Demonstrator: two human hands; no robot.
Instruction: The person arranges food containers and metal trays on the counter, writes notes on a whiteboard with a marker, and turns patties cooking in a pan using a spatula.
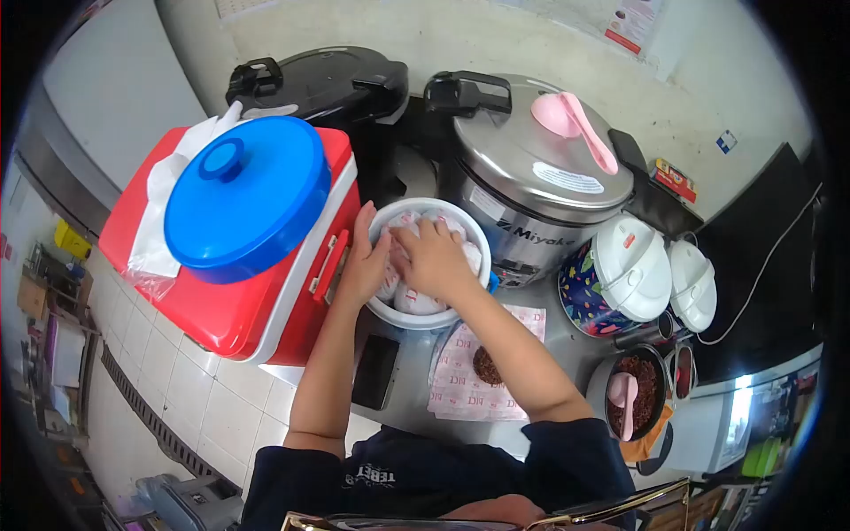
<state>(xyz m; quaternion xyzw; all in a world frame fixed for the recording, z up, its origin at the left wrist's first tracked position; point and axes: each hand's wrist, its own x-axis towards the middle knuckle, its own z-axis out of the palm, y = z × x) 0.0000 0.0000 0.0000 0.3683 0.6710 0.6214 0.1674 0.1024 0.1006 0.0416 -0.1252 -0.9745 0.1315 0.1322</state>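
Fingers of the left hand (363,265) stand wide at the rim side of the white tub (423,322); fingers of the right hand (431,259) bend over the wrapped packets (420,303) inside it, and I cannot tell if they grip one. The tub is on the counter (413,382), between the red cooler box (202,305) and the steel rice cooker (496,146). Near it lie the black phone (375,372) and the printed paper (445,389), which carries brown food (485,365)
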